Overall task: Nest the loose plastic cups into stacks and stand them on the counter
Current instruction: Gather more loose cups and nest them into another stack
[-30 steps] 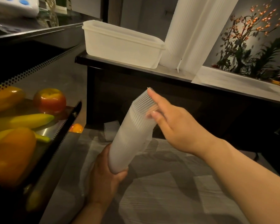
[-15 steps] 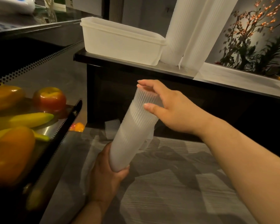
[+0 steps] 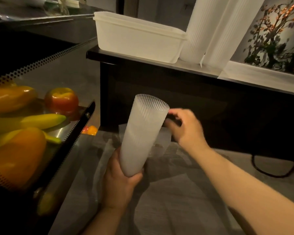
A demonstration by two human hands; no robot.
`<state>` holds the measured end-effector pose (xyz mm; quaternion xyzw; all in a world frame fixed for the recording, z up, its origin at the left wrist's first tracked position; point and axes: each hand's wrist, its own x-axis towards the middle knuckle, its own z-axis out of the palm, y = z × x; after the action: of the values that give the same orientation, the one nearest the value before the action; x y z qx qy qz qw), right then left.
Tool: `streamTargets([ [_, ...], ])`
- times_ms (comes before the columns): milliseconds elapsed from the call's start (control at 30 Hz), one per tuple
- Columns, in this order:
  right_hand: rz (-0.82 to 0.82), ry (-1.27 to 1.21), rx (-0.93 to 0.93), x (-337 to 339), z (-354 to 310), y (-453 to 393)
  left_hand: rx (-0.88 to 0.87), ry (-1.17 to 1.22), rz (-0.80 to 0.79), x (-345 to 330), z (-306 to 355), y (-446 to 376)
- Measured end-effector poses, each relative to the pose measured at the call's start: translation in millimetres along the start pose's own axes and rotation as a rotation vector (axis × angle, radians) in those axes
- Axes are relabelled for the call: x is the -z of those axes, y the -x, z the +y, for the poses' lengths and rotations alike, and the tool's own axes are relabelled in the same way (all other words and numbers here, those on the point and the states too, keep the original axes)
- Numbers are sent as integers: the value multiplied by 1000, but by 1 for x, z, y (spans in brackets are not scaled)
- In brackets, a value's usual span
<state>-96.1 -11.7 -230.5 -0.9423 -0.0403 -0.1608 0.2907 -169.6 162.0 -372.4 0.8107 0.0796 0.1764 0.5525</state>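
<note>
Left hand (image 3: 116, 182) grips the tall nested stack of ribbed translucent plastic cups (image 3: 142, 138); right hand (image 3: 183, 128), blurred, fingers curled beside its rim, grasp unclear.

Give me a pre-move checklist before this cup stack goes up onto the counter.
1. Grip on stack: left hand wraps its base, ok.
2. Right hand steadying the top: beside the rim, blurred, contact cannot tell.
3. Cups fully nested: sides look even, ok.
4. Stack upright: tilted, not ok.
5. Landing spot on counter: bare stretch right of the two standing stacks, ok.
6. Loose cups left: one or two behind the held stack, not ok.
</note>
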Motion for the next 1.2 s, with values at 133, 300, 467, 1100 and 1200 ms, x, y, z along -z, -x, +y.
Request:
streamTargets([
  [133,-344,136,-203,-52,40,9,-45,-21,7,2,0,0],
  [300,-140,48,-90,-60,38,2,-31,-15,3,4,2,1],
  [467,57,-542,-143,0,21,1,-14,21,-30,6,6,2],
  [1100,-283,-193,301,35,-57,15,-38,6,0,4,3,-2],
  [1200,-392,-433,253,43,-51,14,-41,3,-8,4,3,-1],
])
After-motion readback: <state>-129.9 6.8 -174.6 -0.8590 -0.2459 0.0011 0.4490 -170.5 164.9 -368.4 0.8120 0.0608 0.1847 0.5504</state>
